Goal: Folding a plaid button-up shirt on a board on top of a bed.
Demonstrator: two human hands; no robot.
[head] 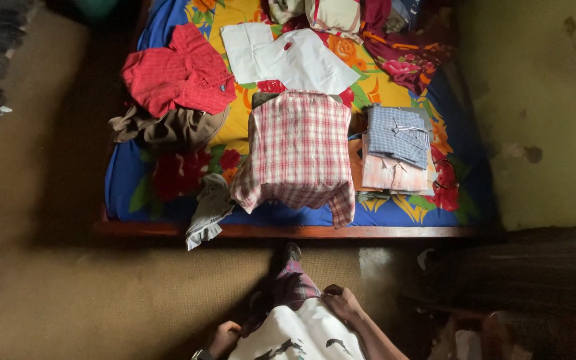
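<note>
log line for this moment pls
left hand at hip | right hand at hip | pink plaid shirt spread on bed | folded stack beside

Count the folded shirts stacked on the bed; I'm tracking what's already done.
2 show clearly: a blue checked shirt on top and a peach one beneath, at the bed's right side. More may be hidden under them.

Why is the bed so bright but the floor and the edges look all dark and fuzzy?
In the head view, light falls on the flowered bedsheet and the plaid shirt, so their colours show; the floor and both hands, left hand and right hand, sit in shadow; the corners look dim and smeared, and the wide lens bends the bed frame slightly.
</note>
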